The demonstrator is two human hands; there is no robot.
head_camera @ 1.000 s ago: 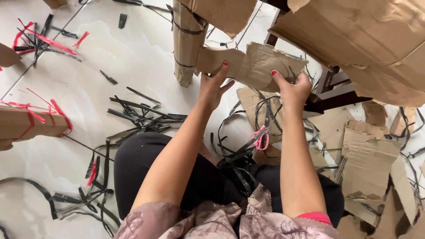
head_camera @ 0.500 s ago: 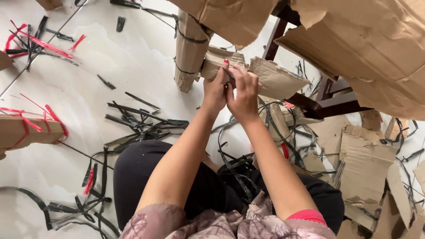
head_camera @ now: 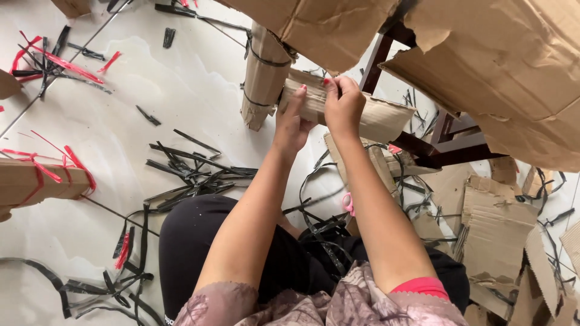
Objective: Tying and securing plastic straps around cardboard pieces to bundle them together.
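Observation:
My left hand (head_camera: 292, 124) and my right hand (head_camera: 342, 105) are pressed together on a cardboard-wrapped horizontal bar (head_camera: 377, 118) of a piece of dark wooden furniture. Both hands grip the cardboard wrapping near its left end, close to a cardboard-wrapped leg (head_camera: 263, 78) bound with black straps. The fingers curl over the top edge of the wrapping. Large torn cardboard sheets (head_camera: 519, 72) hang over the furniture above my hands.
Cut black plastic straps (head_camera: 193, 172) and red strips (head_camera: 57, 60) litter the white tiled floor. A cardboard piece with red strapping (head_camera: 36, 181) lies at left. Torn cardboard scraps (head_camera: 495, 223) pile at right. Pink-handled scissors (head_camera: 348, 204) lie near my knees.
My right hand moved left from the far side of the cardboard flap to meet my left hand. Both now grip the wrapping together, and the view has shifted slightly.

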